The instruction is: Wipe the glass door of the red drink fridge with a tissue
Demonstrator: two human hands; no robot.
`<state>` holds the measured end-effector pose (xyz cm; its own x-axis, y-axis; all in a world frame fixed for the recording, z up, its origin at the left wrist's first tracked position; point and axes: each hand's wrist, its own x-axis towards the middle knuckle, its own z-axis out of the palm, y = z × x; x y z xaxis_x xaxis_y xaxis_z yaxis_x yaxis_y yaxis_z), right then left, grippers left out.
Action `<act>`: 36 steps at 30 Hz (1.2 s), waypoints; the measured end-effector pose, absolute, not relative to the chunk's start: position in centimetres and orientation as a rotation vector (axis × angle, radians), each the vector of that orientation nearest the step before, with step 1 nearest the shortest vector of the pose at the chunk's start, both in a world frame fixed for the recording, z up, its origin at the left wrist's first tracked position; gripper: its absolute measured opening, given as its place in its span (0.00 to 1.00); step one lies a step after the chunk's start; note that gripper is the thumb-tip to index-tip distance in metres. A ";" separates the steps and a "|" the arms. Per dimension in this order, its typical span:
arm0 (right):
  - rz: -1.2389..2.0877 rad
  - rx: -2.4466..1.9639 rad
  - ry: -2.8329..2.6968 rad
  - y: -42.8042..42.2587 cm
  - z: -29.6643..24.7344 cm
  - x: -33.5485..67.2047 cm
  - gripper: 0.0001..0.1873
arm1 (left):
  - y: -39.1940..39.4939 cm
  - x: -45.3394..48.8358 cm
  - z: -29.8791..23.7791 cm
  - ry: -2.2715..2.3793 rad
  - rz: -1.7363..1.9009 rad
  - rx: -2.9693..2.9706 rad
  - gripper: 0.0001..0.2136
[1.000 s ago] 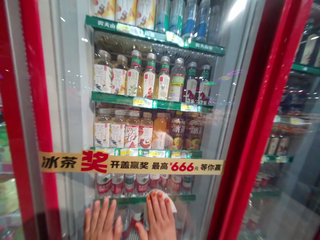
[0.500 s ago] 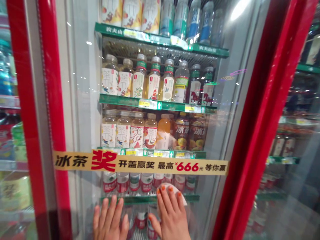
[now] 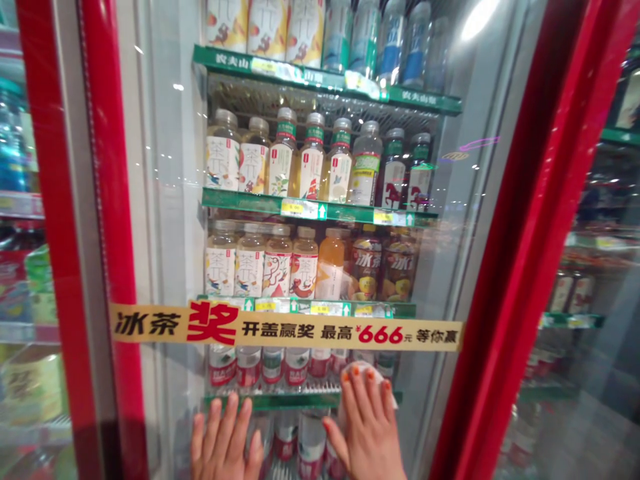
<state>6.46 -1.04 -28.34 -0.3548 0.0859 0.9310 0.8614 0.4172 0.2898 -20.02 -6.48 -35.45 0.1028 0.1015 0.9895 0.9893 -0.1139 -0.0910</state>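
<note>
My left hand lies flat on the glass door of a drinks fridge, fingers stretched upward and apart, holding nothing. My right hand, with orange-painted nails, presses a white cloth against the same glass just to the right; only the cloth's edge shows past the fingertips. Both hands sit low on the door, below a yellow promotional sticker strip. Behind the glass stand rows of tea and juice bottles on green shelves.
The door has a red frame on the left and on the right. Small water bottles fill the lower shelf behind the hands. More glass-fronted fridges with drinks stand at the left and right.
My right hand with the cloth has slid to the right along the glass and slightly upward. My left hand has stayed flat beside it. The view has shifted a little.
</note>
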 end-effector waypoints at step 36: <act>-0.818 -0.940 -1.605 -0.4 -22.3 4.5 0.44 | -7.0 -21.3 -36.1 -1.161 -1.082 -1.421 0.43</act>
